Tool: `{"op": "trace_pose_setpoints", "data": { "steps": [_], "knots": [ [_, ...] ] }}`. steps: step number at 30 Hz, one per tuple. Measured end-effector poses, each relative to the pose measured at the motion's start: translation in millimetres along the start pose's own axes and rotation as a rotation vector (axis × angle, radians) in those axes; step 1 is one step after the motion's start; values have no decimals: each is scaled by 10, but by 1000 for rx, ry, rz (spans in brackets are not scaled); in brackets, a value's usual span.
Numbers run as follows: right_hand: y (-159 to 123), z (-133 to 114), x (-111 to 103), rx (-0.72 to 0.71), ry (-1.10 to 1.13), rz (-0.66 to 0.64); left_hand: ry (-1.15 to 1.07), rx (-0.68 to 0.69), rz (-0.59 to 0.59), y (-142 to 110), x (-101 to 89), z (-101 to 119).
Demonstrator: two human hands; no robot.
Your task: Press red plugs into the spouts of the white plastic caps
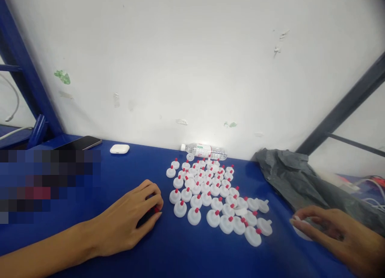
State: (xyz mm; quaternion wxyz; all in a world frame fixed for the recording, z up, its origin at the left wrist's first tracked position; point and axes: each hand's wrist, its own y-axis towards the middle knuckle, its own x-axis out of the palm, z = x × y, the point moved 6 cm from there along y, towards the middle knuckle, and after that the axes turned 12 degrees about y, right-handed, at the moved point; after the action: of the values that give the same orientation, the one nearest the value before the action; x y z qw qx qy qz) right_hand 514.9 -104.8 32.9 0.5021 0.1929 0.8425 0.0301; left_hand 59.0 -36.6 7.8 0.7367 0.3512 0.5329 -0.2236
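Observation:
My left hand (132, 216) rests on the blue tabletop, fingers curled. A small red tip cap (156, 209) shows between its thumb and fingers, mostly hidden. At the right, my right hand (333, 234) pinches a white nozzle lid (303, 230), slightly blurred and partly covered by the fingers. Between the hands lies a wide group of round white nozzle lids (194, 216), most with red tips on their spouts. Near the group's right edge, a white lid (265, 226) has a bare spout, and so does another (263, 205) just behind it.
A clear plastic bottle (204, 150) lies on its side against the white wall. A white earbud case (119, 149) and a dark phone (78, 143) are at the back left. A dark grey plastic bag (296, 177) spreads along the right side. Blue metal posts (30, 61) frame the table (144, 161).

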Motion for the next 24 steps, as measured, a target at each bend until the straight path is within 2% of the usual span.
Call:
{"op": "trace_pose_setpoints", "data": {
  "steps": [2,4,8,10,13,15,20,24],
  "knots": [
    [44,163,111,118,9,-157,3,-17,-50,11,31,-16],
    [88,198,233,174,50,-305,7,-42,-71,20,37,-35],
    [148,-34,429,144,160,-518,13,-54,-94,26,35,-32],
    [158,-180,422,142,160,-487,13,-51,-103,23,37,-27],
    [133,-400,285,137,79,-289,14,-47,-104,16,39,-30],
    [84,-577,238,99,54,-237,15,-46,-98,13,39,-35],
    [55,-935,421,-8,82,-363,6,-29,-73,14,22,-24],
    [119,-1041,567,-71,49,-400,1,-3,-4,10,-13,0]
  ]
}}
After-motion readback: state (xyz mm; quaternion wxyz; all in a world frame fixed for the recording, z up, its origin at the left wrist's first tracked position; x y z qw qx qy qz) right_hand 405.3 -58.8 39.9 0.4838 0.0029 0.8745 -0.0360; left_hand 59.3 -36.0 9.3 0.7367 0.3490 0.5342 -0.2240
